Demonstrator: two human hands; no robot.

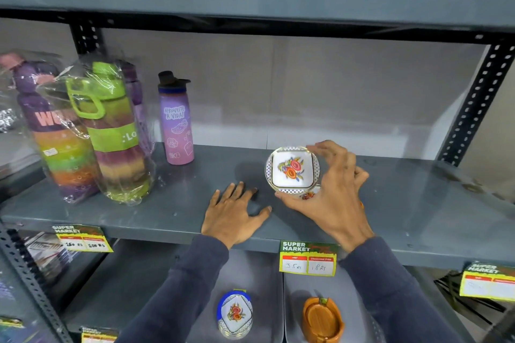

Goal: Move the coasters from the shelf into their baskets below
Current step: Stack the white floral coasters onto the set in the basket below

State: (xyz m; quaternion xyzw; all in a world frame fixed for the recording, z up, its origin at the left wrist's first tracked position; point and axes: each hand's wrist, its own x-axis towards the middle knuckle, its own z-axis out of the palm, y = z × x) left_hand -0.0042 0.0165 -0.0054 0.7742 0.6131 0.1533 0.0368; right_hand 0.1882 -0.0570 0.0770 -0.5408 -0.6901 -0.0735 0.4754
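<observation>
My right hand (335,195) holds a round white floral coaster (291,169) tilted up off the grey shelf (418,203), thumb under its lower edge and fingers over its top right. Part of another floral coaster (308,195) peeks out beneath it, by my palm. My left hand (232,214) lies flat on the shelf with fingers spread, just left of the coaster, holding nothing. Below the shelf, a stack of floral coasters (235,315) rests in the left grey basket (259,273). A wooden coaster set (323,319) sits in the right grey basket (295,287).
Wrapped green and purple bottles (111,131) and a pink-purple bottle (177,122) stand on the shelf's left. A price tag (308,259) hangs on the shelf's front edge. An upper shelf (250,0) carries boxes, and a perforated post (476,103) is at the right.
</observation>
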